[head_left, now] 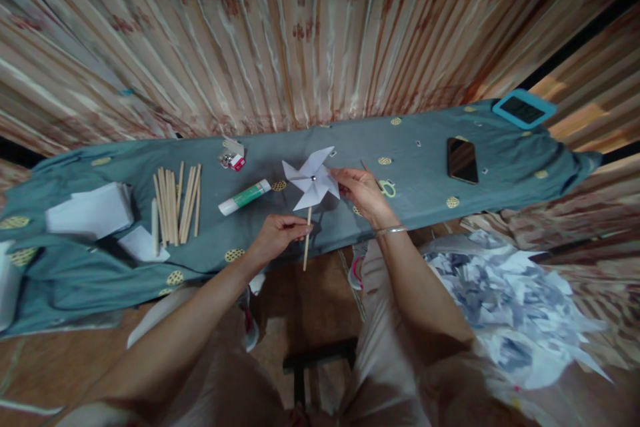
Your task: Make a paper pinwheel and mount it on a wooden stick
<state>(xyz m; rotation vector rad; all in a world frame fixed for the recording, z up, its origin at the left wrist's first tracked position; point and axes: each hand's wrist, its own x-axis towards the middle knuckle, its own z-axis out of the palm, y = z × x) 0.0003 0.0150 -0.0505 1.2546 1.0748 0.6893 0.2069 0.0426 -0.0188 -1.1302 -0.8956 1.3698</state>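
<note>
Holds a white paper pinwheel (306, 181) just to the right of the glue stick (245, 197), gripping its wooden dowel (307, 252) in the left hand (277, 237) and pinching one blade (327, 187) with the right hand (364, 195).

1. White, pointed-bladed paper pinwheel (316, 189): matt, smooth; its round silvery centre pin (313, 178): shiny, metal-looking.
2. Slender pale wooden stick (307, 248) beneath it: matt, smooth-looking.
3. White-and-green plastic-looking tube (245, 197), left: smooth, faintly glossy.
4. Dark rectangular phone (463, 160), right: glossy, glass-like face.
5. Grey-green patterned cloth (425, 163): matt, wrinkled at left.
6. Tall striped far curtain (280, 53): folded cloth, softly sheened.
</note>
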